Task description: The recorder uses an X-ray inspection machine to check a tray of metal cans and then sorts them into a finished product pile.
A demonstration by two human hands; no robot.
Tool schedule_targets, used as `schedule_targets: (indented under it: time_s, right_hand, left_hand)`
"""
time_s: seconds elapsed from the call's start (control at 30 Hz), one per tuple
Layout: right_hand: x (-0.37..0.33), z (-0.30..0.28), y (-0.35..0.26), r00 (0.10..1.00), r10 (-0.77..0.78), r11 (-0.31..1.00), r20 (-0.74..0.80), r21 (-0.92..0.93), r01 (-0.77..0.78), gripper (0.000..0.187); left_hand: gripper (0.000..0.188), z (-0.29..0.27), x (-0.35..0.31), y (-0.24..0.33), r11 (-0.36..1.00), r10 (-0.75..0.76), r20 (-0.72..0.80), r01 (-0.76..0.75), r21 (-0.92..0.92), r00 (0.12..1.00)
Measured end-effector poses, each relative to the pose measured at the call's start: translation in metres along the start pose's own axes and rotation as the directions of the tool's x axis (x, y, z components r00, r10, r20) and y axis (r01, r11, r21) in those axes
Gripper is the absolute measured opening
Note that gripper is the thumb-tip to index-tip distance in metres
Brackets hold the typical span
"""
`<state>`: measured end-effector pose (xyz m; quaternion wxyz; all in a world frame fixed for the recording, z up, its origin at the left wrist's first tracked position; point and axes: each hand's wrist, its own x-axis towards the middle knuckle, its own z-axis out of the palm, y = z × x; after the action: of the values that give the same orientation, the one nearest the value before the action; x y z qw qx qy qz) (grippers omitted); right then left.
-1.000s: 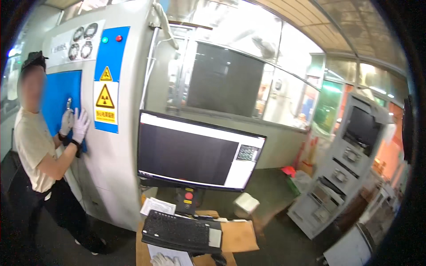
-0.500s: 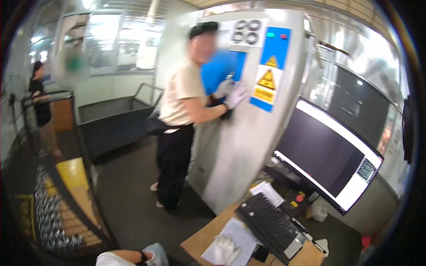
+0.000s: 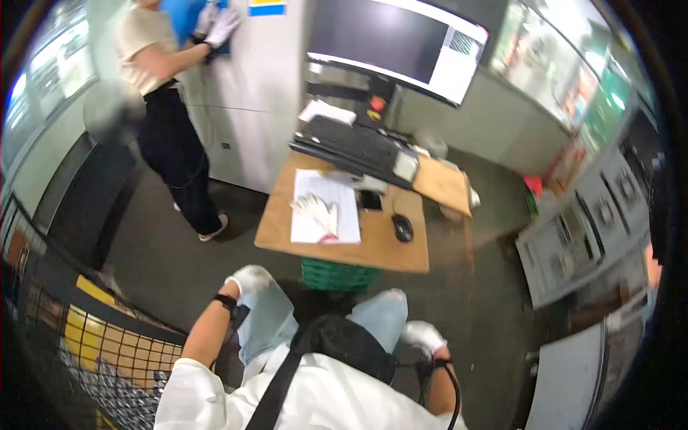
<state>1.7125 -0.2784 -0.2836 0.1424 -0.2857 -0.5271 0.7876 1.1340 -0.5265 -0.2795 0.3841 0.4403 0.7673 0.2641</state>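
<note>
Resting at the left knee of pale blue trousers (image 3: 265, 326), the wearer's gloved left hand (image 3: 251, 279) shows nothing in its grasp; how far its fingers are spread cannot be told. The gloved right hand (image 3: 424, 337) hangs just beside the right leg, blurred, so its finger opening cannot be told either, and no held thing shows there. Both hands are short of the table (image 3: 387, 256), the left one just off its near left corner.

A loose white glove (image 3: 315, 213) lies on a sheet of paper (image 3: 304, 183) towards the near edge, closer to the left edge than the right. It is ahead and to the right of the left hand, which is the nearer of the two; its long axis slants from a reddish cuff near that edge away to the left. A black mouse (image 3: 403, 228) sits by the near right corner, ahead of the right hand. Beyond, a keyboard (image 3: 351, 147) spans the far edge, below a monitor (image 3: 387, 39). A co-worker (image 3: 175, 136) touches a blue panel at the far left.
</note>
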Motion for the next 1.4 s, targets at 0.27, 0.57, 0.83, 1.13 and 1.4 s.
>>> schedule_targets:
  time_s: [0.27, 0.57, 0.83, 1.13, 1.4]
  right_hand:
    - [0.085, -0.030, -0.092, 0.817, -0.249, 0.879, -0.520, -0.475, -0.035, 0.032]
    - [0.235, 0.034, -0.176, 0.609, -0.767, 0.175, -0.202, -0.979, -0.105, 0.055]
    - [0.273, 0.058, -0.140, 0.670, -0.687, 0.123, -0.280, -0.954, -0.273, 0.074]
    - [0.272, 0.048, -0.130, 0.648, -0.716, 0.104, -0.258, -0.958, -0.267, 0.071]
    - [0.281, 0.046, -0.141, 0.662, -0.725, 0.057, -0.191, -0.974, -0.218, 0.070]
  left_hand:
    - [0.029, -0.024, 0.043, 0.037, 0.976, -0.153, -0.622, 0.017, -0.219, 0.768]
    - [0.048, -0.033, 0.118, 0.071, 0.930, 0.078, -0.845, 0.268, 0.253, 0.529]
    - [0.046, -0.010, 0.123, 0.104, 0.935, 0.035, -0.821, 0.271, 0.228, 0.571]
    - [0.041, -0.011, 0.113, 0.108, 0.905, 0.160, -0.858, 0.274, 0.325, 0.488]
    - [0.042, -0.012, 0.142, 0.094, 0.904, 0.054, -0.840, 0.331, 0.271, 0.540]
